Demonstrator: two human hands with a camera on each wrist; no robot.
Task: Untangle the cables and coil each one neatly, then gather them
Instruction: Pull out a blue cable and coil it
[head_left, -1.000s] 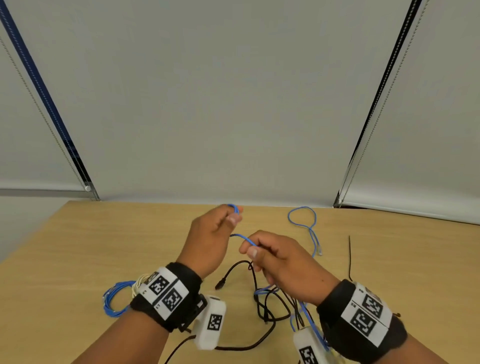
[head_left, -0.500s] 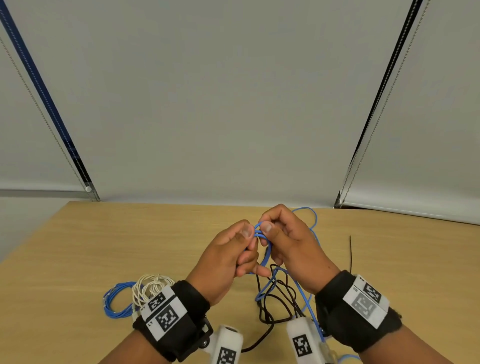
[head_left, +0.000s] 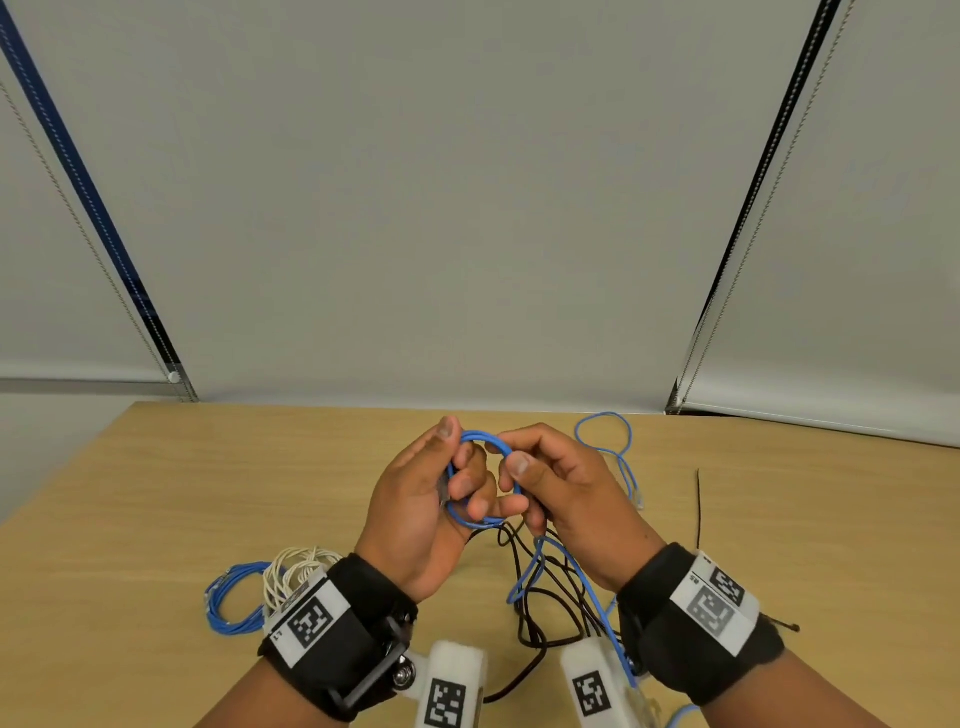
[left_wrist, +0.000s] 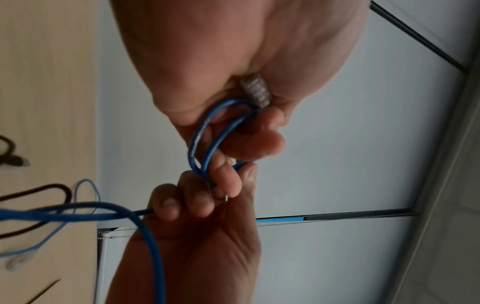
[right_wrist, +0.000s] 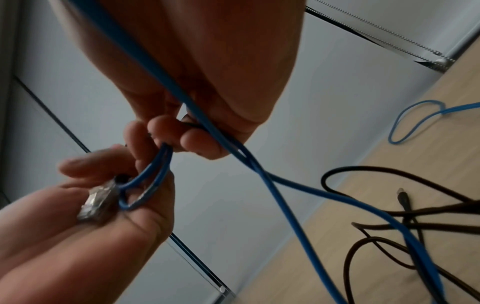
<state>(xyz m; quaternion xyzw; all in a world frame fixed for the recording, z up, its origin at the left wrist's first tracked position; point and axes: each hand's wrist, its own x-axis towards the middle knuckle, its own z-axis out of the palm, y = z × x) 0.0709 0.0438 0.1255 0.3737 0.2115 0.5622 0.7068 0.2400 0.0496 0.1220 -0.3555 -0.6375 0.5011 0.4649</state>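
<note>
- Left hand (head_left: 415, 499) curled round a small loop of blue cable (head_left: 485, 441), its clear plug (left_wrist: 255, 90) tucked against the palm.
- Right hand (head_left: 561, 483) pinching the same loop, above the tabletop (head_left: 156, 493).
- Cable's tail trailing down across a tangled black cable (head_left: 545, 597).
- Near the left wrist: 1 coiled blue bundle (head_left: 228, 603), 1 coiled white bundle (head_left: 296, 571).
</note>
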